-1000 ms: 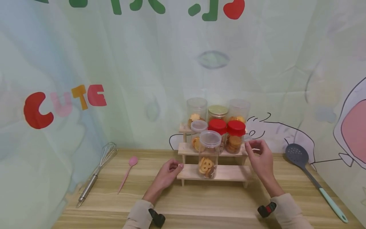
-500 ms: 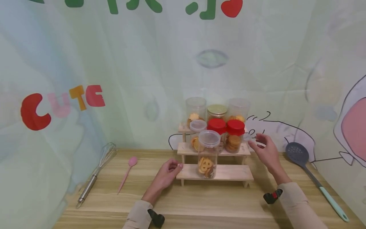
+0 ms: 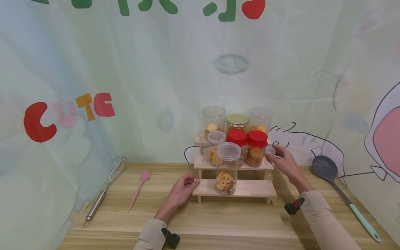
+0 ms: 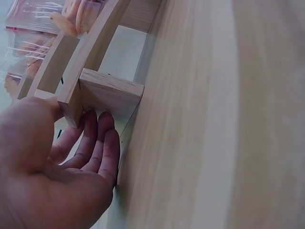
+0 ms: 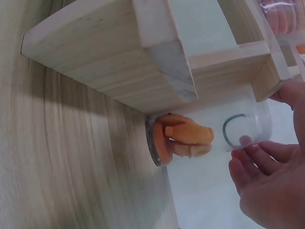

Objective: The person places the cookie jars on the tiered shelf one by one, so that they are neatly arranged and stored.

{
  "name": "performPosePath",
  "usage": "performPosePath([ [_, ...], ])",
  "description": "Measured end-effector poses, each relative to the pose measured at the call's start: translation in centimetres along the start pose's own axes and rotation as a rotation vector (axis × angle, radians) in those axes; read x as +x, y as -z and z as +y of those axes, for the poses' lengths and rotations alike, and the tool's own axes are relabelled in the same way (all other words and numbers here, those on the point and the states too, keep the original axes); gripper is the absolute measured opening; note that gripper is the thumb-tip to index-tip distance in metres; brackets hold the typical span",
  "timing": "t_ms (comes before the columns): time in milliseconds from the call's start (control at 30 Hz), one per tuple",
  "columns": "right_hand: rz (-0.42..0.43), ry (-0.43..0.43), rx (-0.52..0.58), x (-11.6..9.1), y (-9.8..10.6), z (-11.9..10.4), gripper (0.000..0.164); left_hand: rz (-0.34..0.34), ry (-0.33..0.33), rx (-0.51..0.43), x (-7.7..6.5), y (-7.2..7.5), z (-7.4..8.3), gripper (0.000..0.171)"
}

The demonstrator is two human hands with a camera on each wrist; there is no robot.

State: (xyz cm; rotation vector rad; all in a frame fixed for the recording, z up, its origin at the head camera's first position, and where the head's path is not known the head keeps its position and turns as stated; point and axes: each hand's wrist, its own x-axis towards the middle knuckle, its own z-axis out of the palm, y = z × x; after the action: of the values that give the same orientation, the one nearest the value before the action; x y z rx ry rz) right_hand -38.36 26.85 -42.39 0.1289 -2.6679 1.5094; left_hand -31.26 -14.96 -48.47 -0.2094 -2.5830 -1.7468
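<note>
A three-step wooden display rack [image 3: 253, 188] holds several clear jars of biscuits. My left hand [image 3: 179, 191] grips the left end of its lowest step, thumb on top and fingers curled underneath, as the left wrist view shows. Behind the rack's right side, a clear jar [image 5: 219, 136] with orange biscuits in its bottom stands on the table. My right hand [image 3: 285, 163] has thumb and fingers around the clear lid [image 3: 270, 150] of that jar; its lower part is hidden by the rack in the head view. A clear-lidded jar [image 3: 228, 165] of pretzel-shaped biscuits stands on the lowest step.
Two red-lidded jars [image 3: 257, 139] and a small clear one [image 3: 216, 138] fill the middle step. A gold-lidded jar [image 3: 237, 120] is on top between two clear ones. A whisk [image 3: 104, 191] and pink spoon [image 3: 140, 189] lie left; a skimmer [image 3: 325, 168] lies right.
My right hand first moved right, away from the rack's middle step, with fingers parted, then came back left to the clear jar's lid. My left hand has stayed on the lowest step.
</note>
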Motion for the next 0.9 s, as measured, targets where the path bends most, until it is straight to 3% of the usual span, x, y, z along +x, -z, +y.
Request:
performPosePath([
  [367, 0.080, -0.075, 0.000, -0.7, 0.2, 1.0, 0.092, -0.011, 0.005, -0.009, 0.0, 0.1, -0.1, 0.034],
  [733, 0.407, 0.073, -0.061, -3.7, 0.7, 1.8, 0.073, -0.009, 0.012, -0.009, 0.1, -0.1, 0.1, 0.033],
  [900, 0.499, 0.164, -0.104, -4.9, 1.3, 1.0, 0.058, 0.004, 0.020, -0.003, 0.1, 0.1, 0.0, 0.033],
])
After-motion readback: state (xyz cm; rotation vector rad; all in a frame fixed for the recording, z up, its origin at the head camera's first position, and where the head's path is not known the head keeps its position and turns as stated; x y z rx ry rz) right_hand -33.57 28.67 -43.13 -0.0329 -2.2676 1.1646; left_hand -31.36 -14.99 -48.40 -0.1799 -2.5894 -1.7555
